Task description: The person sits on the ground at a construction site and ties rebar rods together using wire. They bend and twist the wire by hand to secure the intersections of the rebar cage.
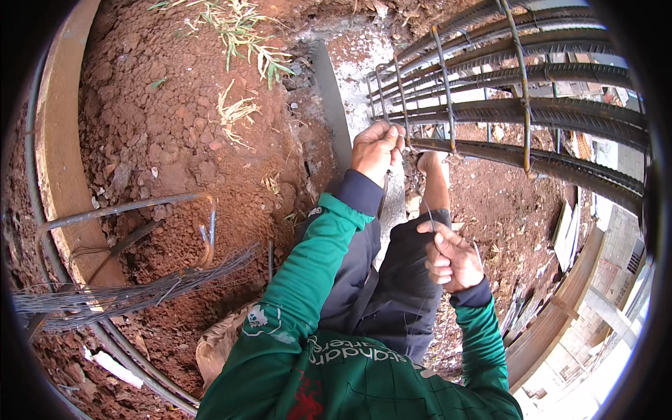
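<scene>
A cage of ribbed steel rebar with bent stirrups fills the upper right. My left hand is closed at the near corner of the cage, its fingertips pinching thin tie wire beside a stirrup and the lower bars. Lower and to the right, my right hand grips the tie wire, which runs between the two hands. A loose wire end rises by the right wrist. What lies inside the left fingers is mostly hidden.
A bundle of tie wire and a loose bent stirrup lie at left, near a wooden board and a dark hose. A concrete edge runs ahead; another board stands at lower right.
</scene>
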`<act>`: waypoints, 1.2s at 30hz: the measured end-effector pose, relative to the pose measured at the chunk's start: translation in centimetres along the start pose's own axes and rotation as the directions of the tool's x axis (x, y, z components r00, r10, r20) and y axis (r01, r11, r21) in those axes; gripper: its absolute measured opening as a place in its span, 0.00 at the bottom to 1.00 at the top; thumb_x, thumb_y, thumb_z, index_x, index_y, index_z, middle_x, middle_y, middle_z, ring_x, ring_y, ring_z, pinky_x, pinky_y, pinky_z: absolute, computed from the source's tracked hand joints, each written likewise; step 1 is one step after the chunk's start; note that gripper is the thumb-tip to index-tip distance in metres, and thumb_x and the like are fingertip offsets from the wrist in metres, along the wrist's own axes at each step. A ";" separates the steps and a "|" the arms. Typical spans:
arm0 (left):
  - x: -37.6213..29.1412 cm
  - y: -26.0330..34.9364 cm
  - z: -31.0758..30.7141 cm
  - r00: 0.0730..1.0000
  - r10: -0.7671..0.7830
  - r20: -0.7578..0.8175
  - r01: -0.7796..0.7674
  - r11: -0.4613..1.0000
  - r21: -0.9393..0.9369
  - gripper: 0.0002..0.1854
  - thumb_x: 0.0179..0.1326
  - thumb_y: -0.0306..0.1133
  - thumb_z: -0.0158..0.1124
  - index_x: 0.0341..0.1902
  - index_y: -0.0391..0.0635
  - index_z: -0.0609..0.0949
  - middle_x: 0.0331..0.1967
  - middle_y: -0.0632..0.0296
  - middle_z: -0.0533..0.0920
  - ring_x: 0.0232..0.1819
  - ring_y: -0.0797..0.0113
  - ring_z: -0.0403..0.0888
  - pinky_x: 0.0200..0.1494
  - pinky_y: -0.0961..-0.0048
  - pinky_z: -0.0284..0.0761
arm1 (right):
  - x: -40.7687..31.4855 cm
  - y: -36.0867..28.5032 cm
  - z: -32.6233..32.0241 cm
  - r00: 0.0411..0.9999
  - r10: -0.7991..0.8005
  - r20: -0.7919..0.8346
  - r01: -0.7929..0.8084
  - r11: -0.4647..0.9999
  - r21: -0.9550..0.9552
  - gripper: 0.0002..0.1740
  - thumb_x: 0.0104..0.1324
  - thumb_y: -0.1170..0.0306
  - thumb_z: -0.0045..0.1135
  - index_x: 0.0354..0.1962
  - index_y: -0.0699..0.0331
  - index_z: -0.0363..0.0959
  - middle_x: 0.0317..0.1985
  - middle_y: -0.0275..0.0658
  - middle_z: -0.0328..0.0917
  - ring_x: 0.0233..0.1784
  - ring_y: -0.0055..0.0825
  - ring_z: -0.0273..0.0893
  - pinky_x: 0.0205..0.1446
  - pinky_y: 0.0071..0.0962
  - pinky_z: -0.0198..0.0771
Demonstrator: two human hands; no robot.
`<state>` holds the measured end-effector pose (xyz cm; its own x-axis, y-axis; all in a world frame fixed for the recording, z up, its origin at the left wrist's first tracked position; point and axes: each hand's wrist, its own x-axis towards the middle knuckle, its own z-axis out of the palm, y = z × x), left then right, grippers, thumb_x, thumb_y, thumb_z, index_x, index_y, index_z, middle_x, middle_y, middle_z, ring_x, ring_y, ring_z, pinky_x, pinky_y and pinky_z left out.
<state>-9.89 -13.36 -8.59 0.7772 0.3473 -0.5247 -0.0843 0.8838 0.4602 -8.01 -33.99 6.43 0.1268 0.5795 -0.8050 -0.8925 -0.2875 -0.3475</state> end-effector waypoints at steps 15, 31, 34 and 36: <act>-1.3 -3.1 0.3 0.962 0.105 0.251 -0.028 0.956 -0.292 0.08 0.74 0.32 0.50 0.48 0.41 0.73 0.35 0.61 0.76 0.29 0.73 0.69 0.32 0.79 0.67 | -9.6 6.6 -3.9 0.801 -0.382 -0.461 0.153 0.875 -0.459 0.15 0.73 0.61 0.52 0.32 0.63 0.72 0.19 0.21 0.61 0.20 0.12 0.58 0.24 0.17 0.55; -3.9 0.0 5.5 0.909 0.120 0.399 -0.008 0.963 -0.271 0.08 0.74 0.32 0.49 0.48 0.41 0.73 0.39 0.59 0.75 0.32 0.74 0.70 0.35 0.79 0.70 | -19.3 16.6 -5.8 0.626 -0.514 -0.587 -0.222 0.604 -0.765 0.48 0.51 0.48 0.74 0.61 0.67 0.63 0.51 0.51 0.75 0.55 0.41 0.73 0.59 0.38 0.68; -4.1 -0.4 5.3 0.908 0.066 0.414 0.070 0.949 -0.306 0.08 0.73 0.32 0.51 0.47 0.41 0.73 0.38 0.61 0.73 0.33 0.74 0.70 0.35 0.77 0.70 | -21.7 19.2 -5.0 0.907 0.008 -0.420 -0.170 0.921 -0.351 0.26 0.66 0.56 0.62 0.53 0.67 0.73 0.44 0.41 0.82 0.51 0.30 0.77 0.58 0.31 0.69; -3.9 -1.1 5.1 0.888 0.043 0.459 0.133 0.929 -0.345 0.10 0.73 0.33 0.50 0.49 0.40 0.72 0.42 0.58 0.76 0.34 0.73 0.70 0.36 0.76 0.71 | -22.6 20.1 -4.0 0.938 0.019 -0.345 -0.082 0.982 -0.169 0.16 0.73 0.61 0.52 0.46 0.66 0.76 0.39 0.37 0.83 0.46 0.23 0.80 0.50 0.23 0.71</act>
<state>-9.65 -17.29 -3.46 0.9722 0.2028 -0.1174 -0.1902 0.9755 0.1105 -27.08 -55.93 15.69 0.2511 0.2754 -0.9280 -0.8137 -0.4592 -0.3564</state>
